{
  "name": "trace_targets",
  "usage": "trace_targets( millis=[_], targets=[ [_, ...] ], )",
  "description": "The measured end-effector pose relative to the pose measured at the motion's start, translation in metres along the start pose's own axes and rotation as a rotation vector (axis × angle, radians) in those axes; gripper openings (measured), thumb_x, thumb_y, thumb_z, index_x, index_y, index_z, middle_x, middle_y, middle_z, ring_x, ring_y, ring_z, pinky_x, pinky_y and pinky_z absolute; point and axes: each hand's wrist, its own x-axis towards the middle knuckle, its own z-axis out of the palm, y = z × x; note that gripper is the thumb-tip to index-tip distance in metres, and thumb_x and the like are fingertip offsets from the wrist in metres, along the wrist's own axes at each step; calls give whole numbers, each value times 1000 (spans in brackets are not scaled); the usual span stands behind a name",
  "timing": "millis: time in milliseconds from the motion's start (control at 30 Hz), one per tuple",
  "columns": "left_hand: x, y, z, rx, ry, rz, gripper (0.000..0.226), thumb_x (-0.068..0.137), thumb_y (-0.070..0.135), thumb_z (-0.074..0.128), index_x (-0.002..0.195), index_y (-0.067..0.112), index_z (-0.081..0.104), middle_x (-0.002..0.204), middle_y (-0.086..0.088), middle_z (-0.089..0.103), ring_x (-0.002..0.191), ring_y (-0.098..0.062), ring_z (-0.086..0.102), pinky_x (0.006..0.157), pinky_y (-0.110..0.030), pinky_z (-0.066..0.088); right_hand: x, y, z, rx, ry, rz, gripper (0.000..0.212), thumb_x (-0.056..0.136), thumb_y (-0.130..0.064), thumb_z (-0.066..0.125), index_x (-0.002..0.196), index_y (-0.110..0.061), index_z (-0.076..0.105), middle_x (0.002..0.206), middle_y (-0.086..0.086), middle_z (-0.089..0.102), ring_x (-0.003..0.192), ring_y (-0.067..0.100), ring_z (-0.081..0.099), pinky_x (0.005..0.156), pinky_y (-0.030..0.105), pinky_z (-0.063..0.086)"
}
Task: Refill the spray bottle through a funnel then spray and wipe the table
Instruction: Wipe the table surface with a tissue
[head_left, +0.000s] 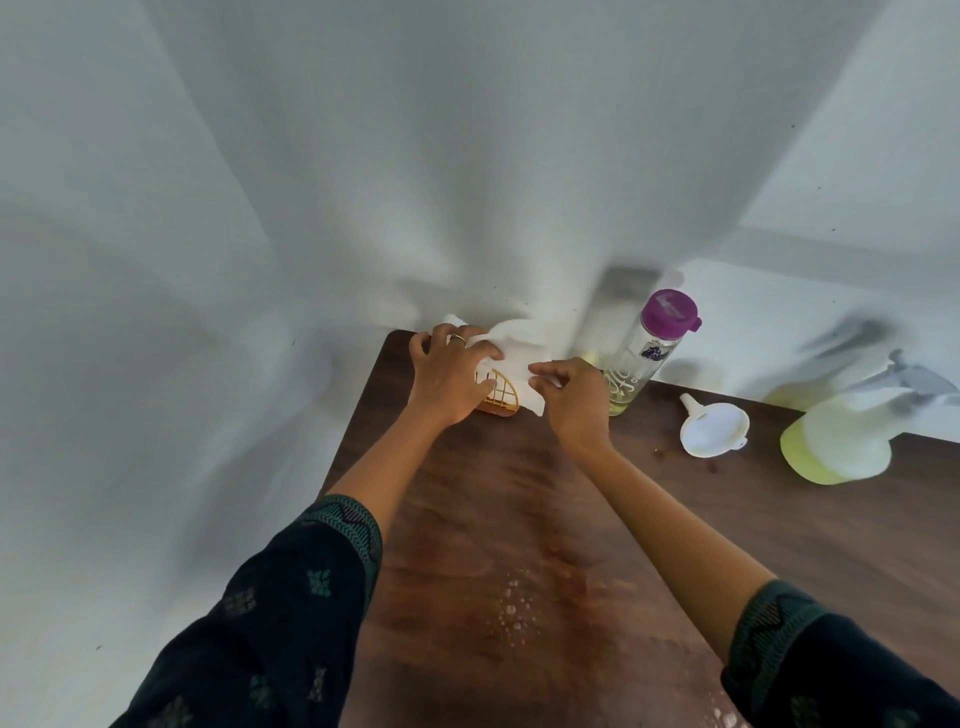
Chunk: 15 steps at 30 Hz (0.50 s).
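At the far left corner of the dark wooden table (519, 519) stands a yellow wire napkin holder (500, 396) with white paper napkins (514, 348). My left hand (449, 376) grips the holder and the napkins from the left. My right hand (574, 395) pinches the edge of one napkin on the right side. A white funnel (712, 428) lies on its side on the table to the right. Further right stands the spray bottle (836, 441), pale with yellow-green liquid and a grey trigger head. Small droplets (514, 608) speckle the table in front of me.
A clear bottle (641, 358) with a purple cap and a little yellowish liquid stands just right of my right hand, against the white cloth backdrop (415, 182). The table's left edge runs close to my left forearm. Small crumbs lie near the funnel.
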Motion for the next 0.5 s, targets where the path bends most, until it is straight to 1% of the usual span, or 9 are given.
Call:
trace_targets(
  millis=[100,167,200,233,300,367,400,433,500],
  targets=[
    [2,-3,0,29,-12,-9,37,88,39,60,125,36,56,147,5,41,137,-22,28,108,-47,16,-1,-6,-3,-37,11,-43,15,85,-10,67,98,-7,73,99,5,72,78,1,60,69,3,40],
    [2,-4,0,59,-19,-12,43,88,40,60,130,33,54,148,3,41,137,-23,28,109,-47,17,-2,-10,-6,-44,39,-92,11,85,-12,68,94,-10,74,96,4,70,75,-1,57,68,2,40],
    [3,-5,-1,72,-26,-13,45,88,40,61,132,32,52,148,3,40,137,-24,28,109,-47,17,-3,-11,-7,-51,63,-129,10,85,-13,68,92,-11,74,96,4,67,82,3,57,75,8,43],
    [3,-5,-1,78,-33,-12,46,88,37,62,133,31,52,148,3,40,137,-24,27,108,-47,17,-5,-13,-8,-74,92,-167,9,85,-14,68,91,-13,74,98,2,61,91,11,56,82,19,46],
    [3,-5,-1,70,-41,-8,44,88,31,63,131,31,55,148,4,40,137,-24,26,107,-46,16,-9,-16,-12,-124,153,-226,8,85,-15,68,91,-14,73,102,-4,50,104,16,47,91,34,45],
    [3,-4,-2,56,-42,-8,38,88,32,62,126,30,59,147,4,40,137,-23,26,108,-46,16,-14,-19,-18,-99,201,-282,9,86,-16,65,94,-13,70,100,-17,52,106,12,49,89,37,48],
    [3,-3,-3,57,-40,-12,37,88,34,63,125,30,60,148,4,40,137,-23,25,108,-47,16,-18,-23,-23,-42,203,-282,10,88,-16,63,95,-13,68,95,-23,55,100,6,54,86,32,49],
    [2,-2,-4,54,-36,-20,39,87,36,63,125,31,60,148,5,39,138,-23,25,109,-47,15,-21,-26,-28,33,191,-257,8,89,-15,62,96,-12,66,90,-25,58,91,-3,57,80,23,48],
    [-3,1,-7,26,-12,-31,39,84,37,65,123,33,60,150,7,36,139,-22,22,109,-47,14,-28,-33,-38,140,173,-210,6,91,-12,60,95,-14,64,84,-16,63,79,-11,58,70,8,44]
  ],
)
